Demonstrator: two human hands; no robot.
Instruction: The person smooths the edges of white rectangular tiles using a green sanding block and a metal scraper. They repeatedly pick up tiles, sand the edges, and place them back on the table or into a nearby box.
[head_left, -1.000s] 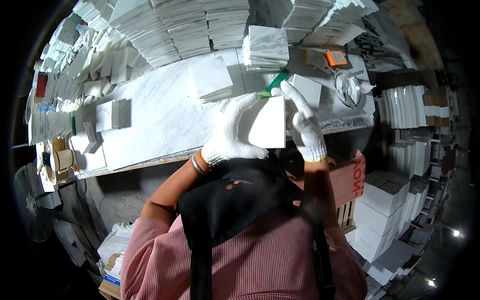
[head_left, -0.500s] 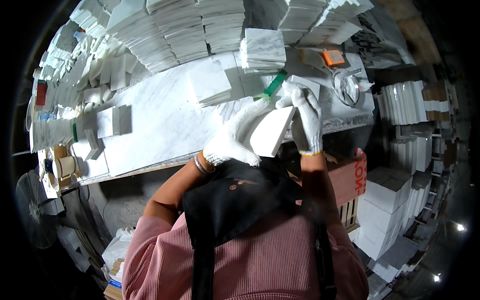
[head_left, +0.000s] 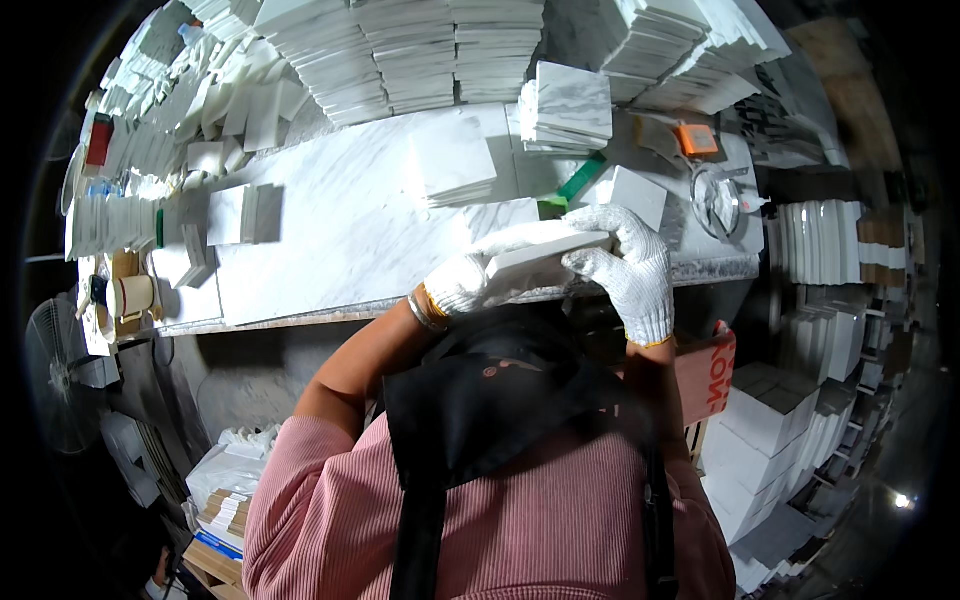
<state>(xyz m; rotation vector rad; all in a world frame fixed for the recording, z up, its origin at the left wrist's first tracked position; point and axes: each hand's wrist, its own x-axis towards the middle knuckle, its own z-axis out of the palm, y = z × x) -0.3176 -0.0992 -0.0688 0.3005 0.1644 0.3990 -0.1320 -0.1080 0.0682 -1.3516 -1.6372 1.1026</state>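
A white stone tile [head_left: 540, 262] is held up between both my hands over the front edge of the marble-topped bench [head_left: 330, 245], its long narrow edge facing up. My left hand [head_left: 462, 282], in a white knit glove, is closed round its left end. Gloved likewise, my right hand [head_left: 632, 268] grips the right end, thumb in front and fingers over the far side. Just beyond lie a green block [head_left: 580, 178] and a loose white tile [head_left: 638, 195]. A short stack of white tiles [head_left: 452, 170] sits behind my left hand, with a grey-veined stack [head_left: 568, 105] farther back.
Tall tile stacks [head_left: 415, 50] line the back of the bench. At the right are an orange box-shaped item [head_left: 697, 139] and a roll of clear tape [head_left: 716, 200]. Leftward stand a few upright tiles [head_left: 233, 213] and a tape roll [head_left: 130, 295]. A fan [head_left: 62, 370] is at far left.
The tile has been turned from its broad face showing to edge-up. My right hand has shifted from above its corner to round its right end. The whole view has moved slightly.
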